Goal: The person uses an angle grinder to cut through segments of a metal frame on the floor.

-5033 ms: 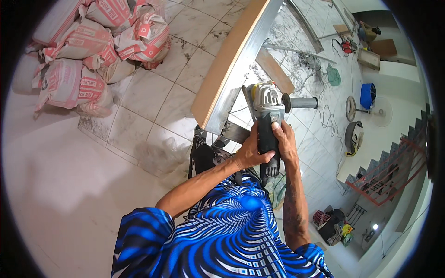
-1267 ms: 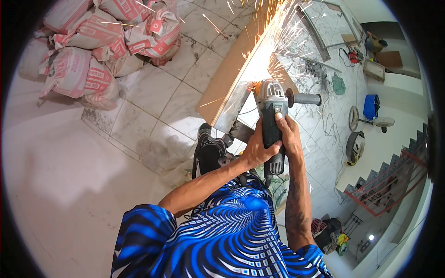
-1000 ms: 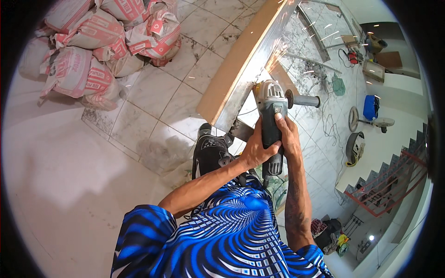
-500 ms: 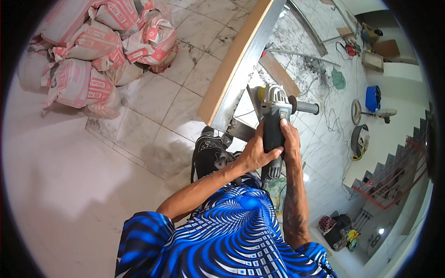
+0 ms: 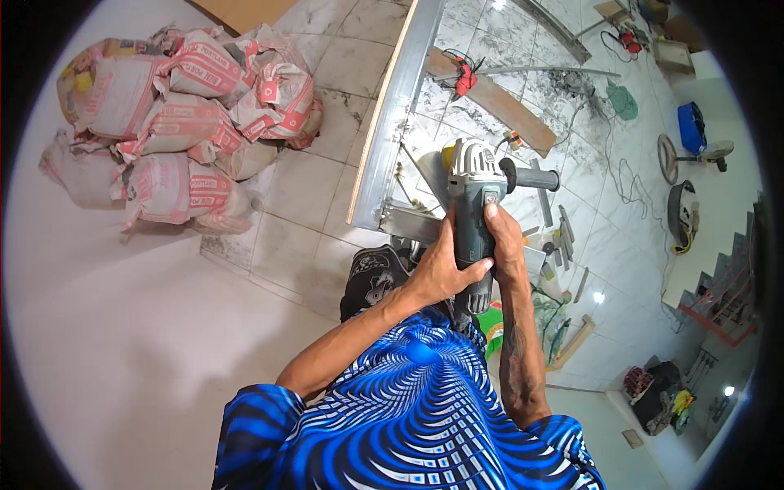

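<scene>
An angle grinder point(image 5: 474, 208) with a silver head and dark body points away from me, its side handle point(image 5: 535, 177) sticking out to the right. My left hand point(image 5: 438, 268) wraps the body from the left, thumb across it. On the right side, my right hand point(image 5: 507, 238) grips the same body, its thumb lying near the top switch. A yellow part point(image 5: 447, 157) shows at the left of the head; the disc cannot be made out. Just left of the tool stands a long panel with a metal face point(image 5: 390, 147), with a short metal bar point(image 5: 412, 222) at its near end.
Stacked red-and-white sacks point(image 5: 178, 122) lie at the left. Beyond the grinder are a wooden plank point(image 5: 510, 110), a red tool point(image 5: 465, 79) and a long metal profile point(image 5: 555, 31) on the tiles. Cables point(image 5: 625, 175) and metal offcuts point(image 5: 563, 238) lie to the right. Stairs point(image 5: 727, 286) rise at the far right.
The view has shifted, so the panel and its metal face sit farther left and more floor shows at right. Both hands keep their hold on the grinder, which sits slightly farther left in the picture.
</scene>
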